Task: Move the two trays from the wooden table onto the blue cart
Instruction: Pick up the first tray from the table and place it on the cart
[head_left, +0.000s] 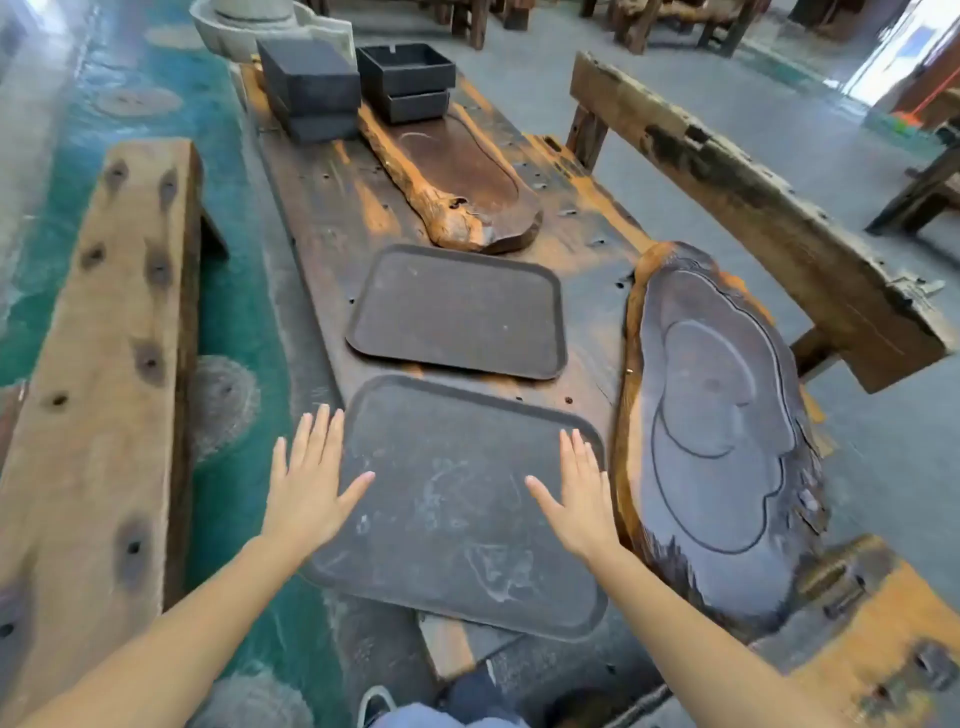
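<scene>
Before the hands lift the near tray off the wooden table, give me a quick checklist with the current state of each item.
1. Near tray empty: ok, nothing lies on it.
2. Left hand placed: not ok, open, fingers spread over the tray's left edge, no grip yet.
3. Right hand placed: not ok, open near the right rim, no grip yet.
4. Far tray apart: ok, a strip of table shows between the two.
5. Carved wooden slab clear of the right rim: cannot tell, it sits very close.
6. Blue cart ready: cannot tell, not in view.
</scene>
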